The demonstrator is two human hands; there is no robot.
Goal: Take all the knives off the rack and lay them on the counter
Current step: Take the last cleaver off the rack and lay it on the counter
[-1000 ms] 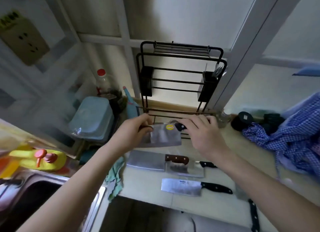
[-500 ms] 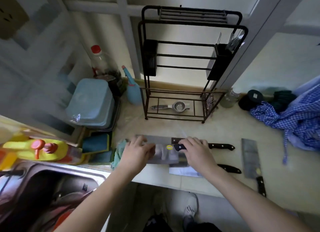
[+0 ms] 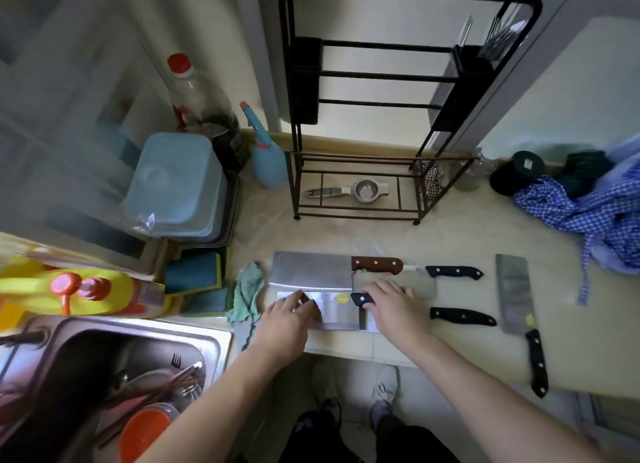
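Observation:
A cleaver with a yellow sticker (image 3: 334, 306) lies flat near the counter's front edge. My right hand (image 3: 391, 305) grips its black handle, and my left hand (image 3: 289, 315) rests with its fingertips on the blade's left end. Behind it lies a big cleaver with a brown handle (image 3: 311, 272). Two black-handled knives (image 3: 453, 272) (image 3: 462, 316) lie to the right, partly under my right hand. Another cleaver (image 3: 516, 296) lies lengthwise further right. The black wire rack (image 3: 381, 74) stands at the back with no knife visible in it.
A metal squeezer (image 3: 349, 190) lies on the rack's bottom shelf. A blue checked cloth (image 3: 595, 216) sits at the right, a spray bottle (image 3: 265, 154) and a blue tub (image 3: 173, 185) at the left. The sink (image 3: 104, 376) holds dishes at lower left. A green rag (image 3: 247, 296) is beside the cleavers.
Both hands carried the stickered cleaver down from in front of the rack and set it flat on the counter over the other knives. The view tilted downward.

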